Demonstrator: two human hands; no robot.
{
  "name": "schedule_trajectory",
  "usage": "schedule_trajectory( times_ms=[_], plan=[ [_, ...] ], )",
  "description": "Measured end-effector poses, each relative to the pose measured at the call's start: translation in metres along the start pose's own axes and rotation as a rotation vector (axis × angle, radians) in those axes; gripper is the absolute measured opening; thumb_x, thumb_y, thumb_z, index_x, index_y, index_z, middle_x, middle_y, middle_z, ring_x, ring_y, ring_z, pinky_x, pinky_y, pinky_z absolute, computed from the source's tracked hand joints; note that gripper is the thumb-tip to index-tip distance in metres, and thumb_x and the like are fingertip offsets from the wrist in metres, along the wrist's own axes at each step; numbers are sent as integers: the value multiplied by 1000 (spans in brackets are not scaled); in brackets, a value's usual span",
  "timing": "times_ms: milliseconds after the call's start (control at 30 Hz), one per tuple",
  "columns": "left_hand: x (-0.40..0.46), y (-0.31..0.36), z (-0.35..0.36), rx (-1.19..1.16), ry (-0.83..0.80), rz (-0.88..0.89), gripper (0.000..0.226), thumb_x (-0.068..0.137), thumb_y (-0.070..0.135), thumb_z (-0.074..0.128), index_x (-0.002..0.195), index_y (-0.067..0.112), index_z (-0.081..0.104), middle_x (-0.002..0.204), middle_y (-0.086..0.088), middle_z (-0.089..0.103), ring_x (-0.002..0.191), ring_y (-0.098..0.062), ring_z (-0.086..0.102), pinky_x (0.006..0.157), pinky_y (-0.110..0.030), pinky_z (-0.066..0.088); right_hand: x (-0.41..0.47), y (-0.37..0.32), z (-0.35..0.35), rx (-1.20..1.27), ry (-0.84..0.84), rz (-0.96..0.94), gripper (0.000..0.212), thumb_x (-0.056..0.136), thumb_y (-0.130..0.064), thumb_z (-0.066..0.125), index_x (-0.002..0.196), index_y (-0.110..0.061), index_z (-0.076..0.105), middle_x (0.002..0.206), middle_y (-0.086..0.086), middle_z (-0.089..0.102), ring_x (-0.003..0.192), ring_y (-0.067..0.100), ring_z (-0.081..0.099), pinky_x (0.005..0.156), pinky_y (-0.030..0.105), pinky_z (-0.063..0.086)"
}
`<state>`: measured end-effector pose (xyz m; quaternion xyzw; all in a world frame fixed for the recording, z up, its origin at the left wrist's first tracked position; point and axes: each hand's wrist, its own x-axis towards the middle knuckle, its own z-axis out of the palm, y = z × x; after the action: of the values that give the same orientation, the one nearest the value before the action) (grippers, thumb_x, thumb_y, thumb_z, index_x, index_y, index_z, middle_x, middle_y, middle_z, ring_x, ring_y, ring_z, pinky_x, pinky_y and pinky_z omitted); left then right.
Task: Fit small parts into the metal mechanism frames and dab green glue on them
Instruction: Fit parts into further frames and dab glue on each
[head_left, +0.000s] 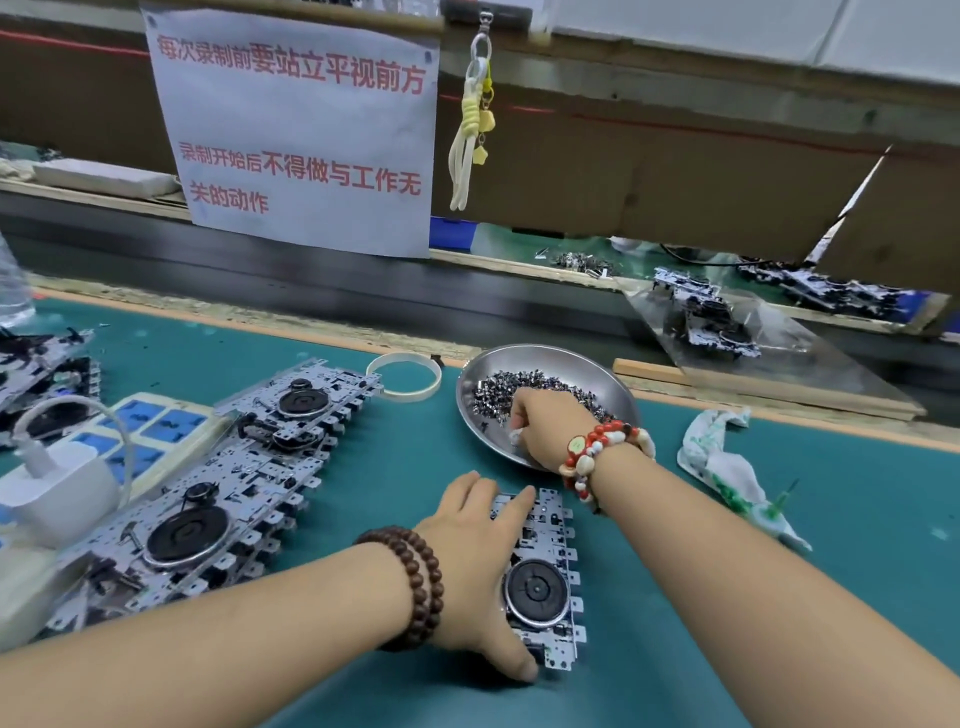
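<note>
A metal mechanism frame (548, 577) with a black round wheel lies on the green mat in front of me. My left hand (480, 561) rests on its left side, fingers across the top end and thumb at the bottom end. My right hand (548, 428) reaches into a round steel dish (602, 371) full of small dark metal parts (498, 389), its fingers curled down into the pile; what they pinch is hidden. A green-tipped glue applicator (776, 506) lies on a stained white cloth (722, 467) at the right.
Several more mechanism frames (223, 483) lie stacked in a row on the left, beside a white charger (57, 493) on a power strip. A white tape ring (404, 375) sits behind them. More frames (711, 317) rest on a shiny sheet at the far right. A paper notice hangs ahead.
</note>
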<state>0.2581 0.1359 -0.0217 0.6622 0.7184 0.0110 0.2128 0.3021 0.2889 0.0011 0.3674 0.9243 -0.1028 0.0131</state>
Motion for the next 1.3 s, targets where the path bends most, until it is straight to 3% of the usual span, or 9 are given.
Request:
schedule_trajectory(
  times_ms=[100, 233, 300, 433, 533, 600, 700, 867, 1300],
  plan=[
    [-2, 3, 4, -26, 8, -9, 127, 63, 58, 73, 146, 22, -15, 150, 0, -1, 140, -19, -16, 117, -41, 13, -18, 5, -7, 196, 177, -14, 10, 91, -8, 52, 89, -17, 49, 90, -2, 61, 82, 16, 50, 73, 24, 37],
    [-5, 9, 6, -12, -6, -15, 129, 61, 61, 73, 146, 24, -16, 152, 1, -4, 140, -17, -17, 116, -44, 12, -60, 15, -7, 461, 310, -26, 11, 89, -15, 60, 87, -25, 59, 71, -19, 53, 65, -4, 50, 64, 11, 37],
    [-8, 10, 7, -12, -17, -27, 131, 58, 64, 73, 145, 28, -17, 153, 4, -12, 140, -17, -20, 115, -48, 8, -83, 19, -2, 562, 340, -37, 16, 86, -15, 64, 77, -28, 61, 68, -19, 59, 59, -10, 53, 61, 4, 38],
    [-10, 1, -9, -114, -47, -14, 125, 60, 68, 69, 144, 34, -17, 153, 13, -16, 140, -16, -21, 114, -49, 2, -110, 24, 18, 928, 317, 31, 25, 83, 1, 64, 72, -21, 61, 69, -1, 66, 61, 0, 64, 60, 15, 51],
    [-1, -5, -19, -272, 133, 22, 87, 76, 58, 60, 146, 31, 16, 150, 9, 22, 141, -12, 10, 117, -40, 15, -111, 26, 32, 1045, 322, 106, 23, 83, 4, 63, 73, -16, 60, 68, 1, 68, 65, 10, 67, 67, 25, 55],
    [7, -3, -15, -347, 341, 40, 45, 85, 45, 57, 127, 34, 46, 129, 14, 49, 127, -8, 38, 109, -35, 31, -110, 26, 39, 1039, 329, 121, 22, 82, 3, 64, 73, -17, 60, 67, -4, 66, 61, 7, 63, 65, 24, 53],
    [19, 1, -5, -402, 426, 32, 5, 90, 34, 55, 93, 35, 59, 100, 20, 59, 109, -7, 50, 99, -35, 39, -110, 28, 46, 1097, 351, 121, 22, 83, 3, 63, 74, -17, 60, 68, -5, 62, 58, 0, 58, 55, 15, 48],
    [29, 5, -2, -478, 429, 34, 19, 88, 34, 56, 71, 41, 52, 89, 22, 58, 99, -5, 52, 97, -37, 39, -111, 32, 51, 1186, 340, 94, 22, 85, 5, 61, 78, -16, 61, 71, -7, 63, 62, -3, 58, 56, 15, 48],
    [31, 3, 7, -593, 496, 76, 17, 84, 31, 62, 70, 37, 53, 83, 19, 62, 92, -1, 55, 95, -37, 40, -112, 33, 49, 949, 385, 61, 21, 81, -7, 68, 75, -27, 63, 78, -16, 68, 77, 1, 62, 76, 27, 53]
  ],
)
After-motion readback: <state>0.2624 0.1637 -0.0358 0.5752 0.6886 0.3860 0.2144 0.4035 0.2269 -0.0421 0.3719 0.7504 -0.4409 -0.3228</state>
